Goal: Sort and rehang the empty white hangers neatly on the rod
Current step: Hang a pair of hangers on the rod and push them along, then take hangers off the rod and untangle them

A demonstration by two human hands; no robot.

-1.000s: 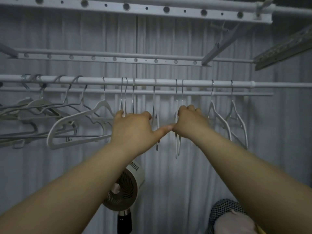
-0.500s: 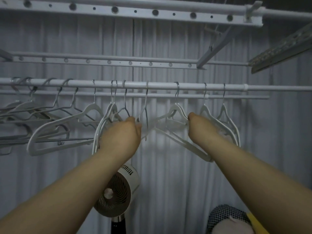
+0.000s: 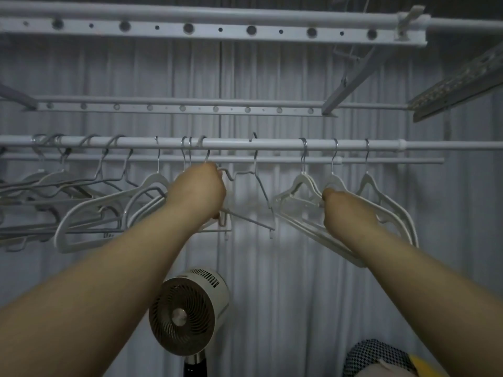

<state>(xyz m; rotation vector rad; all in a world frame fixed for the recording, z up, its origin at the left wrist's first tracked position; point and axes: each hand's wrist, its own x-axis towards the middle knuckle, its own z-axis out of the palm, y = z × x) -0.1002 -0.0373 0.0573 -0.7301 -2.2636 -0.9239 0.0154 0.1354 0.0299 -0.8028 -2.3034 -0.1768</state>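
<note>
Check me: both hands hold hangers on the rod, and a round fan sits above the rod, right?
No. The fan sits below the rod, not above it, as the head view shows. The left hand and right hand do hold hangers on the rod.

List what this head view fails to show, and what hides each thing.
Fingers of the left hand: behind the hand's back, around the wire hanger.
Fingers of the right hand: behind its knuckles, among the white hangers.
Leftmost hangers: cut by the left edge.
Checked fabric: cut by the bottom edge.
All in the head view.
</note>
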